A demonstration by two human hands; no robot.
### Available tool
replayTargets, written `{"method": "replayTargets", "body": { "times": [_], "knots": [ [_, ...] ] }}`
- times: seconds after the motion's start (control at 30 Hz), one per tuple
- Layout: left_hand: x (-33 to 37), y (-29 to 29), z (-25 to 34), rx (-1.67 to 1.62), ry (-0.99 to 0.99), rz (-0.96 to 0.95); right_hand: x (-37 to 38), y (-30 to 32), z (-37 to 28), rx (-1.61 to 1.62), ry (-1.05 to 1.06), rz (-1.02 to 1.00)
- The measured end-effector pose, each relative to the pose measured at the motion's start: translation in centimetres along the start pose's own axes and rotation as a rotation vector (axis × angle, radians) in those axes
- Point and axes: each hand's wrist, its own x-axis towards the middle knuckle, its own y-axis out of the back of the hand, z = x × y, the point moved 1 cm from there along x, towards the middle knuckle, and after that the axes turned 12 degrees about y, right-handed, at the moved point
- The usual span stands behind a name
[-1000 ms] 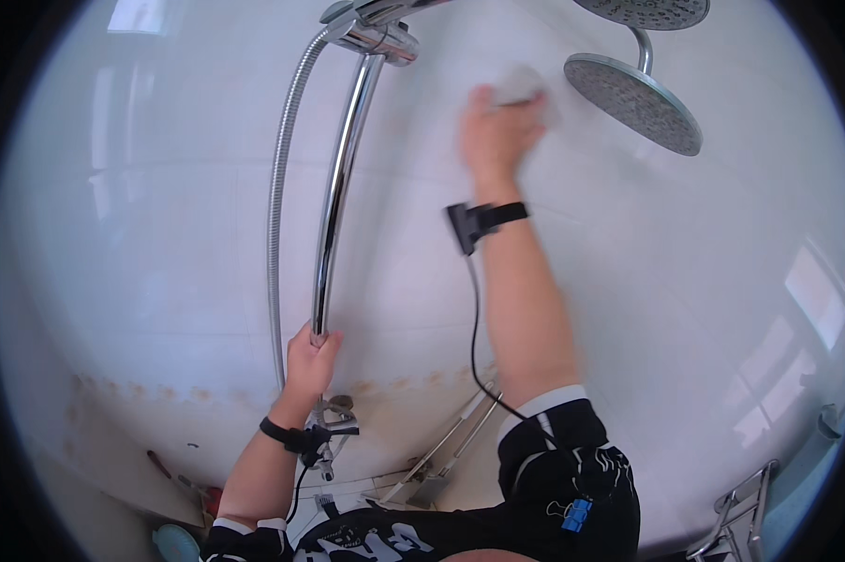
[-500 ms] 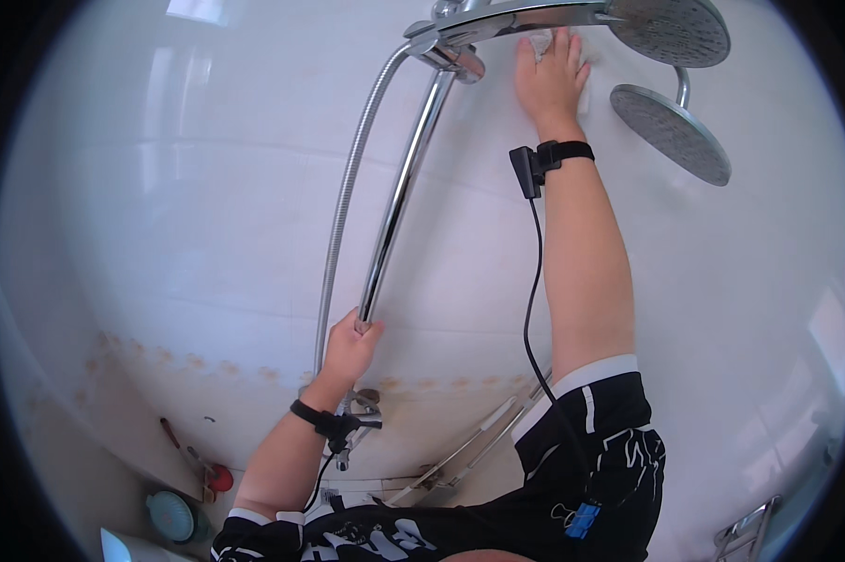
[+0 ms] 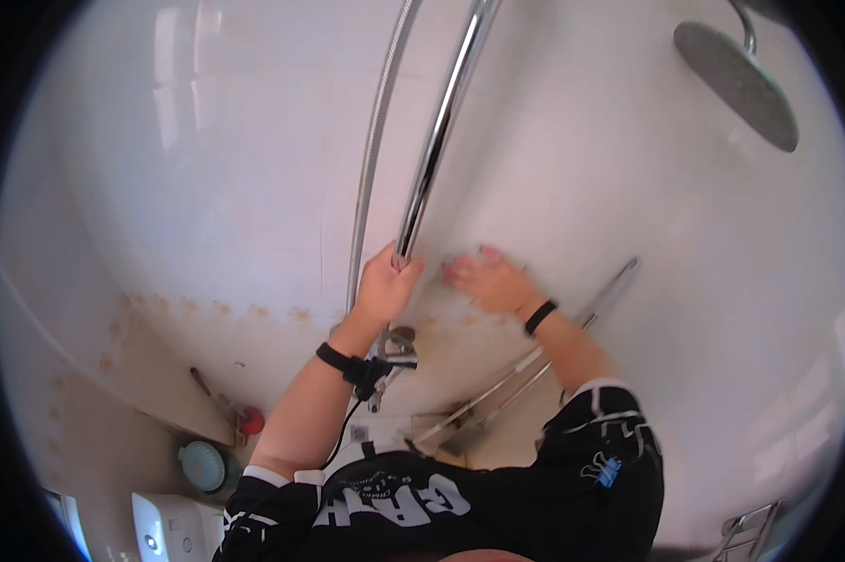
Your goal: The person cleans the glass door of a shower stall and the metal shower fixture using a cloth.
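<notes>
My left hand is wrapped around the lower part of a chrome shower rail, which rises along the white wall. The metal shower hose runs just left of the rail. To the right of the rail, my right hand is at the wall with its fingers pointing left. Motion smears those fingers, and whatever lies under the palm is hidden. Below my left hand, the chrome shower mixer is partly covered by my wrist and the black device strapped to it.
A round shower head juts out at the upper right. Long-handled poles lean against the wall below my right hand. At the lower left are a red plunger, a teal basin and a white appliance. A metal rack stands lower right.
My right hand has come down the wall from beside the upper shower head, where something white showed under it. The view has tilted downward. My left hand still grips the rail.
</notes>
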Motion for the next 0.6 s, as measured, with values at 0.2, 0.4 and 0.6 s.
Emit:
{"method": "replayTargets", "body": {
  "times": [0.2,0.4,0.6],
  "knots": [
    [-0.9,-0.1,0.9,-0.062,0.059,0.005,-1.6,14.9,17.4,-0.533,-0.362,0.43],
    [-0.6,-0.6,1.0,-0.198,0.124,0.006,3.4,19.1,21.3,-0.382,-0.85,0.933],
    [-0.4,1.3,0.1,0.007,-0.083,0.11,10.0,2.9,4.6,-0.292,-0.795,0.629]
  ]
}}
